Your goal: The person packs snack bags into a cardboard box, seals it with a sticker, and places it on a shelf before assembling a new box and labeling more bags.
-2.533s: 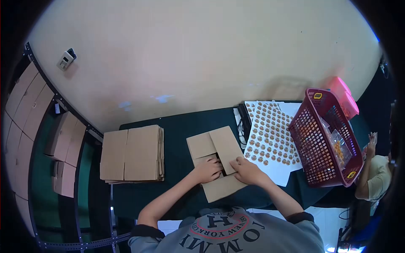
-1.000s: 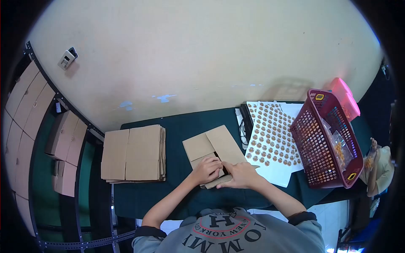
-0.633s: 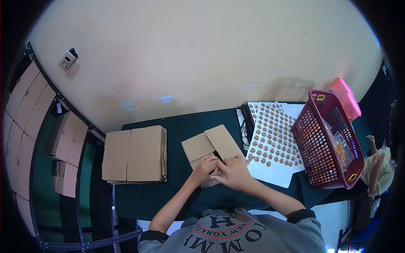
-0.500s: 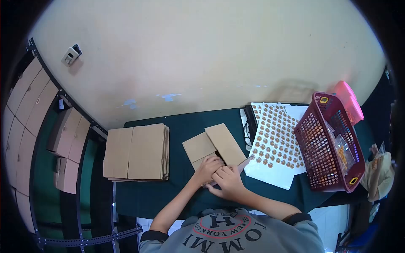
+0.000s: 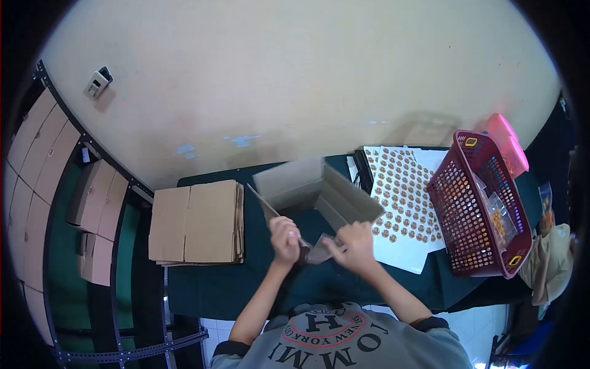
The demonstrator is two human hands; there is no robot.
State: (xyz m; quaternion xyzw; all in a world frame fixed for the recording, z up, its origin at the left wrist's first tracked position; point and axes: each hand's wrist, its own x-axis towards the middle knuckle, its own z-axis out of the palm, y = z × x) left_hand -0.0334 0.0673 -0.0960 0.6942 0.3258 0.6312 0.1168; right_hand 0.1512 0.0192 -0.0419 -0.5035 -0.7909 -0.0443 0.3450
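A brown cardboard box [image 5: 347, 197] stands opened out over the green cloth, its flaps spread and dark green showing through its middle. My left hand [image 5: 285, 242] is closed on its near left edge, fingers curled over the cardboard. At the near right side, my right hand [image 5: 356, 247] grips the box wall, its thumb pointing in toward a small bent flap [image 5: 319, 251] between my hands. That flap is partly blurred.
Left of the box lies a stack of flattened cartons [image 5: 196, 221]. On the right are sheets of round stickers [image 5: 402, 197] and a maroon basket [image 5: 485, 215] holding plastic packets. A pink container [image 5: 509, 144] stands behind the basket, and boxes fill a rack [image 5: 117, 307] at far left.
The box has gone from flaps folded over to spread open and tilted up. My hands, close together before, have moved apart to its two near sides.
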